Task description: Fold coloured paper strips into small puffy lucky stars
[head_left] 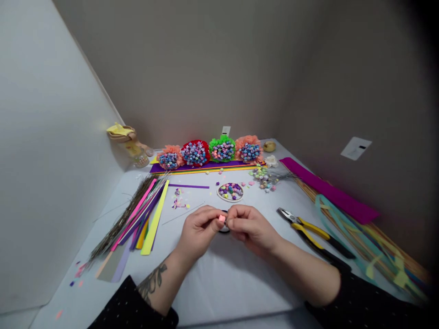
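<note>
Between the fingertips of both hands, over the middle of the white-covered table (236,283), is a small pink folded paper piece (222,219). My left hand (202,226) pinches it from the left with thumb and forefinger. From the right, the closed fingertips of my right hand (252,226) touch its edge. A dark ring-shaped object (224,230) shows partly behind and below the fingers; the rest of it is hidden. Just beyond the hands lies a round dish (231,199) of small purple, pink and yellow paper stars.
Paper strips (151,228) and a bundle of thin wires (118,224) lie left. Yellow-black pliers (308,233) lie right, beside ribbons (363,237) and magenta paper (325,187). Star bouquets (195,153) line the back. A basket (121,132) stands back left.
</note>
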### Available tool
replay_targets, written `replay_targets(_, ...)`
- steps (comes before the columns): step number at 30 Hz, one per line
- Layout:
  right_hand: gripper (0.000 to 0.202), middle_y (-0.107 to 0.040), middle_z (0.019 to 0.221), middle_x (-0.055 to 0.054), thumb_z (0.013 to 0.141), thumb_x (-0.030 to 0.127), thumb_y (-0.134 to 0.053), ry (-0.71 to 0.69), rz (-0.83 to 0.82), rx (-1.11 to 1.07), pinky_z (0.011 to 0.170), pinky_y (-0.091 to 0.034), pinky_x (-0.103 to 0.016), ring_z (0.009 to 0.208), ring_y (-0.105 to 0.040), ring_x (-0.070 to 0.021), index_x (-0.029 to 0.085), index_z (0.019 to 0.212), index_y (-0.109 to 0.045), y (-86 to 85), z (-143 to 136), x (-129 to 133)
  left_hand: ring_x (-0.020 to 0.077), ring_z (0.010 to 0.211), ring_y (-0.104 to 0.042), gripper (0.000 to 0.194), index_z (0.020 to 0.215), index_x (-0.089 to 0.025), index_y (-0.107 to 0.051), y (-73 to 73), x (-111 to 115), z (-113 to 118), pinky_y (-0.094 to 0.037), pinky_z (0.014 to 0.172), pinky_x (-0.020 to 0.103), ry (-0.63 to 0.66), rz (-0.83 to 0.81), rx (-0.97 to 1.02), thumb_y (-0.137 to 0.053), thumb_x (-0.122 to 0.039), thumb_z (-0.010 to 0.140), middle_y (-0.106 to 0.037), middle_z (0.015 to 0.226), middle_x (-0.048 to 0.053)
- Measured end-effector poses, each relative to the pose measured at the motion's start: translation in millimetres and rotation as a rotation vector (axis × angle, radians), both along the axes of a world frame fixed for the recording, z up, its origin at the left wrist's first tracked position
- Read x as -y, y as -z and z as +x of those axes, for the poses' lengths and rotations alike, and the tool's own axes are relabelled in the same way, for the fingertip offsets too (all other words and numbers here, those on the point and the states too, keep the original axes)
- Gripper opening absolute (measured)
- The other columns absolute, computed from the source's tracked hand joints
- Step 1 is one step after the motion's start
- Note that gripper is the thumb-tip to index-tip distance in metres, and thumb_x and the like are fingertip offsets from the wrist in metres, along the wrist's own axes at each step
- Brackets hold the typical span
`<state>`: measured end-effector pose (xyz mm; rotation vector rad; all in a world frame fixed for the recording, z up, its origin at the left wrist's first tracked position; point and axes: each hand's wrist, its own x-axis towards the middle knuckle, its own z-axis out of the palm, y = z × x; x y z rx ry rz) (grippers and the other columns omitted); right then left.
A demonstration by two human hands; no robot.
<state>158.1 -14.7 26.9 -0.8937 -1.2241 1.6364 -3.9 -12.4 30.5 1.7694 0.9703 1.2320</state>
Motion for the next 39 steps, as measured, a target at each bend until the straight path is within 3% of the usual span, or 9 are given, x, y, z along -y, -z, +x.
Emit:
replay_targets(5, 0.015, -0.050, 0.056, 0.001, 0.078, 0.017, -0.053, 0.357, 0.655, 0.472, 0.051, -0.035, -0.024, 0.052, -0.044, -0.0104, 0.019, 0.063, -0.054, -3.8, -0.2, 13.2, 0.0155, 0.067, -0.061, 0.018, 0.077, -0.018, -0.073, 5.0, 2.6, 6.3, -0.051, 0.064, 0.027, -0.066, -0.089, 0.049, -0.064, -0.032, 0.081, -0.068, 0.073, 0.006)
replay_targets(7, 0.016, -0.050, 0.058, 0.001, 0.079, 0.015, -0.052, 0.425, 0.791, 0.554, 0.054, -0.035, -0.025, 0.054, -0.046, -0.0113, 0.018, 0.065, -0.055, -4.2, -1.0, 17.0, 0.0149, 0.067, -0.061, 0.018, 0.076, -0.017, -0.073, 5.9, 3.7, 9.0, -0.051, 0.064, 0.026, -0.080, -0.126, 0.075, -0.064, -0.032, 0.081, -0.068, 0.073, 0.006)
replay_targets(13, 0.017, -0.049, 0.053, 0.004, 0.077, 0.023, -0.057, 0.300, 0.272, 0.225, 0.047, -0.037, -0.022, 0.049, -0.043, -0.0096, 0.019, 0.062, -0.051, -3.7, -7.1, 14.9, 0.0146, 0.069, -0.057, 0.025, 0.079, -0.016, -0.072, 14.8, 5.0, 12.6, -0.048, 0.065, 0.026, -0.047, -0.183, 0.181, -0.062, -0.038, 0.083, -0.064, 0.073, 0.005)
replay_targets(17, 0.018, -0.048, 0.052, 0.005, 0.077, 0.025, -0.058, 0.300, 0.167, 0.105, 0.048, -0.038, -0.022, 0.048, -0.042, -0.0089, 0.018, 0.062, -0.051, -1.5, -9.0, 12.8, 0.0137, 0.068, -0.055, 0.032, 0.080, -0.014, -0.070, 23.5, 4.7, 16.2, -0.047, 0.064, 0.026, -0.053, -0.265, 0.250, -0.059, -0.044, 0.083, -0.062, 0.074, 0.004)
replay_targets(19, 0.017, -0.050, 0.054, 0.004, 0.078, 0.024, -0.057, 0.326, 0.262, 0.207, 0.049, -0.038, -0.022, 0.049, -0.044, -0.0094, 0.018, 0.062, -0.051, -0.9, -7.2, 11.6, 0.0136, 0.068, -0.056, 0.031, 0.081, -0.014, -0.070, 24.4, 3.2, 16.4, -0.048, 0.065, 0.026, -0.065, -0.284, 0.262, -0.060, -0.043, 0.083, -0.062, 0.074, 0.004)
replay_targets(24, 0.015, -0.052, 0.060, 0.001, 0.083, 0.013, -0.050, 0.455, 0.872, 0.648, 0.054, -0.038, -0.024, 0.055, -0.047, -0.0115, 0.019, 0.071, -0.057, 0.8, 1.8, 5.4, 0.0176, 0.082, -0.063, 0.030, 0.097, -0.016, -0.070, 14.2, -1.9, 8.8, -0.052, 0.073, 0.027, -0.126, -0.215, 0.190, -0.068, -0.037, 0.076, -0.067, 0.091, 0.008)
replay_targets(29, 0.017, -0.051, 0.058, -0.001, 0.087, 0.012, -0.050, 0.522, 1.193, 0.947, 0.055, -0.035, -0.026, 0.055, -0.047, -0.0131, 0.018, 0.076, -0.061, 3.6, 6.7, 1.9, 0.0149, 0.076, -0.063, 0.018, 0.091, -0.017, -0.070, 2.3, -0.4, 3.3, -0.053, 0.067, 0.023, -0.192, -0.067, 0.014, -0.066, -0.028, 0.078, -0.068, 0.085, 0.006)
replay_targets(33, 0.014, -0.055, 0.058, -0.001, 0.087, 0.013, -0.052, 0.554, 1.318, 1.047, 0.056, -0.034, -0.027, 0.057, -0.049, -0.0143, 0.020, 0.080, -0.063, 1.9, 7.8, 2.3, 0.0130, 0.071, -0.063, 0.015, 0.092, -0.017, -0.069, -1.9, 1.6, 2.5, -0.053, 0.065, 0.022, -0.206, 0.056, -0.098, -0.064, -0.022, 0.079, -0.069, 0.082, 0.004)
replay_targets(39, 0.011, -0.064, 0.069, -0.004, 0.085, 0.013, -0.054, 0.509, 1.250, 0.923, 0.062, -0.041, -0.027, 0.066, -0.057, -0.0156, 0.018, 0.088, -0.063, 2.6, 7.8, 0.3, 0.0146, 0.075, -0.065, 0.010, 0.089, -0.019, -0.070, 0.5, 0.7, -0.2, -0.052, 0.070, 0.024, -0.208, 0.194, -0.193, -0.063, -0.019, 0.082, -0.071, 0.083, 0.004)
